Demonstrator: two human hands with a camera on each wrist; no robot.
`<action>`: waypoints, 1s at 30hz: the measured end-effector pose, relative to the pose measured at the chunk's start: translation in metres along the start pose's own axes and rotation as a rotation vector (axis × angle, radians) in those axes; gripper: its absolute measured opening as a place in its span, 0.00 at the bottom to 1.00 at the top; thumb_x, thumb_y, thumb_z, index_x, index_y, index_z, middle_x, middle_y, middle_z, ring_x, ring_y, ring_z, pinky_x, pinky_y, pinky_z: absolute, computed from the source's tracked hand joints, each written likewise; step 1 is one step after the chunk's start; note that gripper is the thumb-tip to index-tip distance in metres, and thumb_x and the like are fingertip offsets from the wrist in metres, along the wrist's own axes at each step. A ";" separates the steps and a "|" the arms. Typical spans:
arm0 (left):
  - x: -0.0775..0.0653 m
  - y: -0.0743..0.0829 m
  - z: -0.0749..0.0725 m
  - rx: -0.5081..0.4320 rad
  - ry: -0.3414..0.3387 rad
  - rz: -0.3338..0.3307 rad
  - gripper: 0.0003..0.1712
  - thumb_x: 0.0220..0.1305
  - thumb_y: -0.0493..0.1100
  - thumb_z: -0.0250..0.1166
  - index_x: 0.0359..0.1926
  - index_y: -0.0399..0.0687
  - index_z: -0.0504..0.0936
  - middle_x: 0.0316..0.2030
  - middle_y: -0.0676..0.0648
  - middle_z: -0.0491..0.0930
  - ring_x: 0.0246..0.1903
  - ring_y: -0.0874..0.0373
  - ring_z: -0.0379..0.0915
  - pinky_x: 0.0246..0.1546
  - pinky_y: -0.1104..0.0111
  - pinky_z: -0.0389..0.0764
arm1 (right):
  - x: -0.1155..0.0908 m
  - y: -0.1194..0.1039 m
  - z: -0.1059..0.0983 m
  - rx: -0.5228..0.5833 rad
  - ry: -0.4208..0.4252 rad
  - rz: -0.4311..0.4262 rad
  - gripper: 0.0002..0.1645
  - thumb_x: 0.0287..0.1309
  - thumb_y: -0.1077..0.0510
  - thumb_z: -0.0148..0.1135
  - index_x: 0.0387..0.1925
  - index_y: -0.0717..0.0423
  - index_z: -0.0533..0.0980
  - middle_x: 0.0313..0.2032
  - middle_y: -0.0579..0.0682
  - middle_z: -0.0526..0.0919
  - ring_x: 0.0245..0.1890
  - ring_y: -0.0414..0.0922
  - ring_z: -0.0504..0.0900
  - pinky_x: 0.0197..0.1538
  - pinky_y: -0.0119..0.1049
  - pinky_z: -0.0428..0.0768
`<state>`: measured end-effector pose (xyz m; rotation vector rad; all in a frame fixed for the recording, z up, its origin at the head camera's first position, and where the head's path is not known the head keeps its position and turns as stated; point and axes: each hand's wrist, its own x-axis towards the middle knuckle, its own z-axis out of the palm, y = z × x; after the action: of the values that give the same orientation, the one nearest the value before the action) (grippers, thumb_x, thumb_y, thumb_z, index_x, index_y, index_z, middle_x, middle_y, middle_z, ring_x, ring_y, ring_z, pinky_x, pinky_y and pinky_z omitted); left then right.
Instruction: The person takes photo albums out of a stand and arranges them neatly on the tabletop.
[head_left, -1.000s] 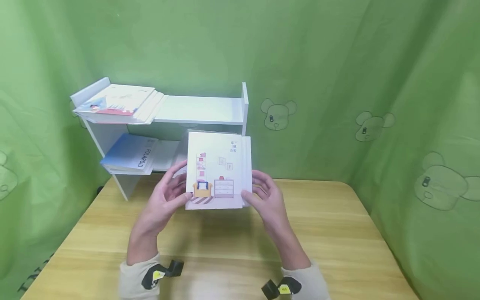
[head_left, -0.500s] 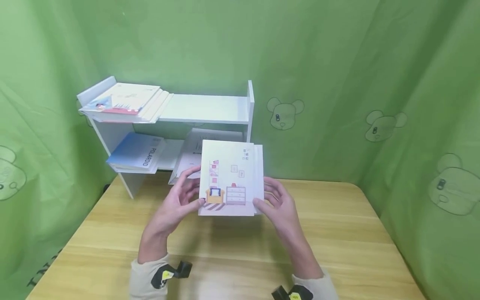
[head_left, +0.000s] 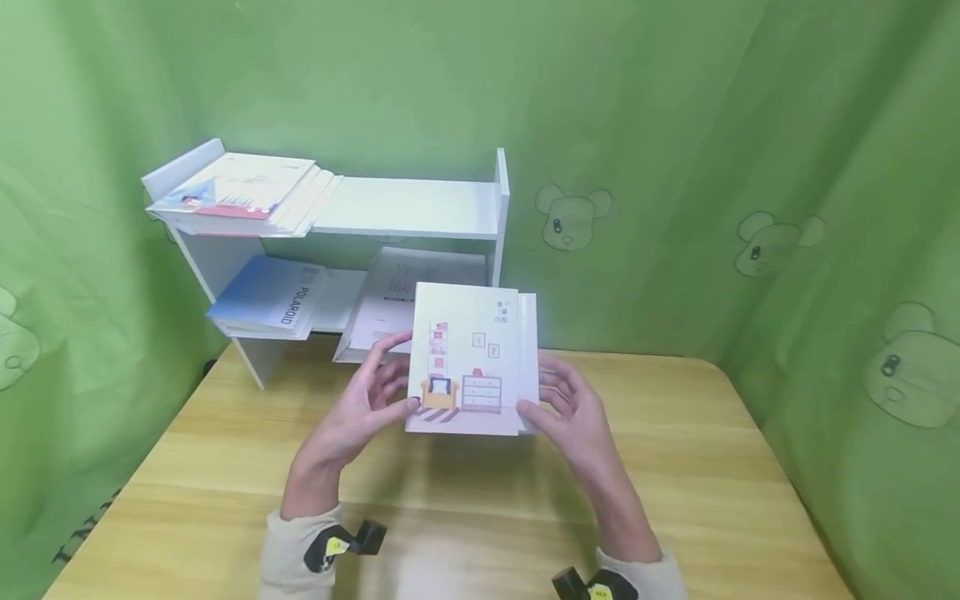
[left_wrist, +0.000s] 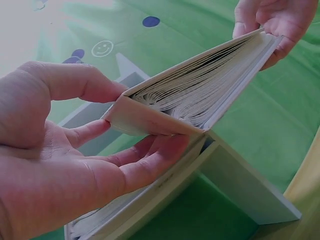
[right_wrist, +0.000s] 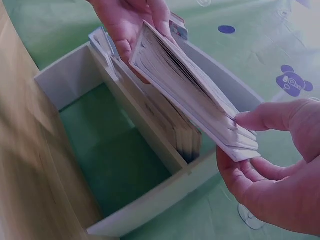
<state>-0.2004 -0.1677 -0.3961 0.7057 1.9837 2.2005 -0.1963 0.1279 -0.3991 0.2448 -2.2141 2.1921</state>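
A white photo album (head_left: 468,333) with a drawing of an orange armchair and a dresser on its cover is held up before the rack. My left hand (head_left: 363,408) grips its spine side, thumb on top and fingers beneath, as the left wrist view shows. On the opposite edge my right hand (head_left: 573,408) pinches the album with the thumb above and fingers under it. The cover sits shifted left of the layers below. Its thick pages (left_wrist: 200,82) bunch near the spine and fan apart toward the right hand.
Behind stands a white two-tier rack (head_left: 420,204) on the wooden table (head_left: 652,467). A stack of books (head_left: 247,187) lies left on its top tier. Below are a blue POLAROID book (head_left: 262,296) and a large white book (head_left: 386,304). Green curtain (head_left: 660,100) surrounds the table.
Both hands have brought the album right and nearer to me, away from the rack. More of the large white book on the lower tier now shows. The grip looks the same.
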 end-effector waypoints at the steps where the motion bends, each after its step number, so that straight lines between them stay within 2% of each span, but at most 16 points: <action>1: 0.000 -0.001 0.001 0.001 0.000 0.000 0.52 0.61 0.24 0.63 0.79 0.53 0.51 0.67 0.31 0.68 0.64 0.39 0.69 0.58 0.57 0.82 | -0.001 -0.001 -0.001 -0.010 0.000 0.002 0.42 0.58 0.72 0.69 0.71 0.58 0.64 0.61 0.59 0.76 0.55 0.50 0.80 0.52 0.35 0.86; 9: -0.001 -0.002 0.005 -0.010 -0.003 0.007 0.52 0.61 0.25 0.64 0.80 0.53 0.50 0.68 0.31 0.67 0.65 0.39 0.69 0.59 0.56 0.81 | -0.001 -0.006 -0.008 -0.074 -0.004 -0.015 0.41 0.56 0.70 0.71 0.70 0.57 0.66 0.59 0.59 0.78 0.55 0.52 0.80 0.50 0.35 0.86; 16: -0.005 -0.002 0.012 -0.011 0.020 -0.014 0.52 0.62 0.25 0.65 0.80 0.53 0.51 0.69 0.33 0.65 0.66 0.39 0.67 0.61 0.58 0.80 | -0.001 -0.003 -0.010 -0.093 -0.015 -0.004 0.41 0.56 0.70 0.71 0.69 0.57 0.67 0.58 0.60 0.78 0.55 0.53 0.81 0.50 0.35 0.86; 22: -0.001 -0.004 0.026 -0.013 0.009 -0.021 0.52 0.62 0.25 0.65 0.80 0.55 0.51 0.69 0.34 0.65 0.67 0.38 0.65 0.61 0.58 0.80 | -0.007 -0.006 -0.024 -0.114 -0.006 0.014 0.42 0.56 0.70 0.70 0.70 0.56 0.66 0.59 0.59 0.77 0.56 0.54 0.80 0.50 0.36 0.86; 30: 0.015 -0.011 0.052 -0.030 -0.024 0.023 0.51 0.62 0.26 0.66 0.79 0.56 0.53 0.68 0.36 0.67 0.65 0.40 0.67 0.60 0.57 0.80 | -0.013 -0.011 -0.055 -0.132 0.018 -0.017 0.41 0.57 0.71 0.69 0.71 0.58 0.66 0.59 0.60 0.77 0.56 0.54 0.80 0.51 0.35 0.86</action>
<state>-0.1958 -0.1132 -0.4006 0.7510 1.9365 2.2199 -0.1878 0.1843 -0.3886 0.2384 -2.3259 2.0204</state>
